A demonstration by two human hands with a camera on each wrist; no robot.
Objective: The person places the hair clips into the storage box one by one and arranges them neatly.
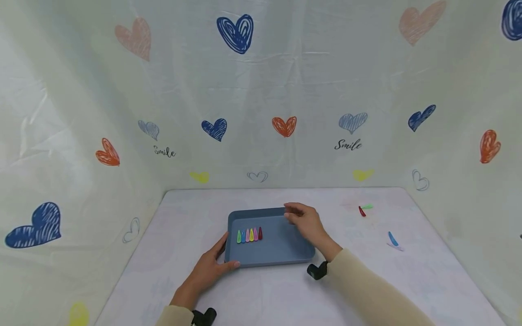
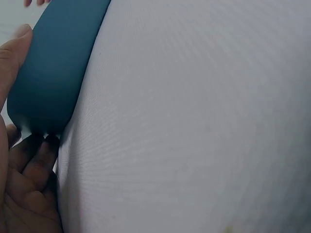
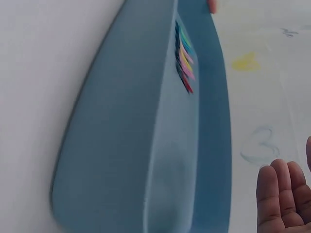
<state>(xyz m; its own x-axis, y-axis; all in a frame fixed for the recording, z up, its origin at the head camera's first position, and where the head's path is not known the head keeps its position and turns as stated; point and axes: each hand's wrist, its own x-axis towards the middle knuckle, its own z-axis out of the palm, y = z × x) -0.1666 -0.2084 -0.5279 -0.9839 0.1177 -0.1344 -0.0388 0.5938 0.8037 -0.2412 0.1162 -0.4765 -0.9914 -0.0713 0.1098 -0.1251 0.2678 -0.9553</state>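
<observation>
Head view: full layout, only here. Blue-grey tray (image 1: 285, 249) mid-table on white table covering (image 1: 261, 294). Six hair clips in a row on the tray's left part, left to right: green clip (image 1: 239, 237), blue clip (image 1: 243, 236), pink clip (image 1: 247, 235), yellow clip (image 1: 251, 234), second pink clip (image 1: 255, 234), dark red clip (image 1: 260, 233). Loose on the table, right side, only in this view: red clip (image 1: 362, 211) and light green clip (image 1: 368, 207) close together toward the far edge, contact unclear; nearer, another blue clip (image 1: 393, 238) just beside a thin pale purple item (image 1: 394, 247), too small to identify. Heart-print curtain (image 1: 261, 81) at far side and both flanks.

Left wrist view: tray's outer wall close up, plus curled fingers (image 2: 39, 167) at the corner, mostly hidden from the head camera. Right wrist view: tray side-on, clip row foreshortened inside, fingers (image 3: 268, 199) facing the camera.

Left hand (image 1: 210, 267): clamped on tray's near-left corner, thumb on near rim, fingers along left side; clips just right of and beyond the thumb. Right hand (image 1: 306, 222): at far rim, right of the clips in head view; fingers fairly straight and together, thumb apart, well apart from the clips, off the tray in right wrist view.
</observation>
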